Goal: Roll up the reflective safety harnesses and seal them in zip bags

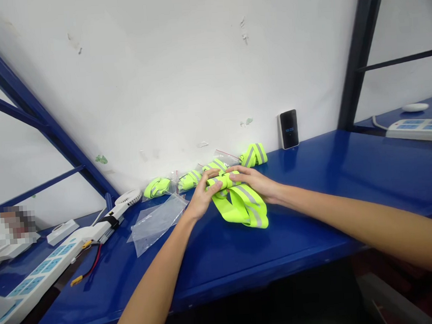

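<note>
A neon yellow strap with grey reflective stripes (247,206) is held just above the blue table, its upper part folded into a flat bundle and its loops hanging down. My left hand (205,192) grips the left end of the folded part, thumb in front. On the right end, my right hand (252,179) holds it the same way, thumb in front and fingers behind. Behind my hands, along the wall, lie several similar yellow bundles (157,187), some in clear bags. Flat clear plastic bags (157,223) lie to the left of my left hand.
On the blue table (281,246), a dark-screened device (288,129) leans near the wall at the right. At the left are a white fan (128,197), a long white power strip (42,273) and a red-black cable with yellow connectors (93,262). Blue metal frame bars flank the table.
</note>
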Motion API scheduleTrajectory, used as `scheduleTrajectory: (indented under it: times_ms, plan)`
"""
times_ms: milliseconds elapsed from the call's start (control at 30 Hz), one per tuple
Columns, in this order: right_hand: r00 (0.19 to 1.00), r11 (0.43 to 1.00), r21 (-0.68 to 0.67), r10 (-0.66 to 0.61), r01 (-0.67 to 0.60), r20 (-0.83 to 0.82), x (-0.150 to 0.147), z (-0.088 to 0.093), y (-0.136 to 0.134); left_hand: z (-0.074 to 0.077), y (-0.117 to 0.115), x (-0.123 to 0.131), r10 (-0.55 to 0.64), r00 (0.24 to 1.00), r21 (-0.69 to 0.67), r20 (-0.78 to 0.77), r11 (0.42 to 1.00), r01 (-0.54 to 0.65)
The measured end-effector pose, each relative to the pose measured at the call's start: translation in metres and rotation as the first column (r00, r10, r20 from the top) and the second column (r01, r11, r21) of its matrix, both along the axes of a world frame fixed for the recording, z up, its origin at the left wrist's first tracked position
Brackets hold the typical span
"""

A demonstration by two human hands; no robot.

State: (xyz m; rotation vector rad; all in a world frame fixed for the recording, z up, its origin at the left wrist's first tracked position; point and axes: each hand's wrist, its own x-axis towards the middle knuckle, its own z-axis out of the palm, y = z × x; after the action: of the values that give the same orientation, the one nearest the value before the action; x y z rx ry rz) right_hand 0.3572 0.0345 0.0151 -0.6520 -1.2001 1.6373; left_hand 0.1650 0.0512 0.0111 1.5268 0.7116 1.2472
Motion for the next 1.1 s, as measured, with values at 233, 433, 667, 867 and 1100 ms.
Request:
scheduleTrajectory:
  times_ms: [233, 433, 667, 867, 1100]
  plan:
    - [0.987, 0.952, 0.274, -0.155, 0.139, 0.039, 0.004, -0.002, 0.004, -0.007, 0.002, 0.014, -0.014, 0.948, -0.227, 0.317, 0.97, 0.09]
    - [0.994, 0.978, 0.182, -0.106, 0.097, 0.038, 0.002, -0.001, 0.003, -0.002, -0.004, 0.012, -0.128, 0.957, -0.205, 0.262, 0.961, 0.184]
    - [0.997, 0.997, -0.049, -0.06, 0.058, -0.039, -0.004, 0.005, -0.002, 0.0, 0.0, 0.007, -0.133, 0.955, -0.253, 0.264, 0.946, 0.201]
    - [0.992, 0.997, -0.072, -0.043, 0.035, -0.118, -0.001, 0.005, 0.0, 0.003, -0.003, 0.005, -0.219, 0.96, -0.196, 0.174, 0.948, 0.252]
    - [0.979, 0.997, -0.064, 0.034, -0.048, -0.202, 0.004, 0.009, 0.001, -0.003, 0.001, 0.006, -0.149, 0.986, -0.051, -0.076, 0.988, 0.145]
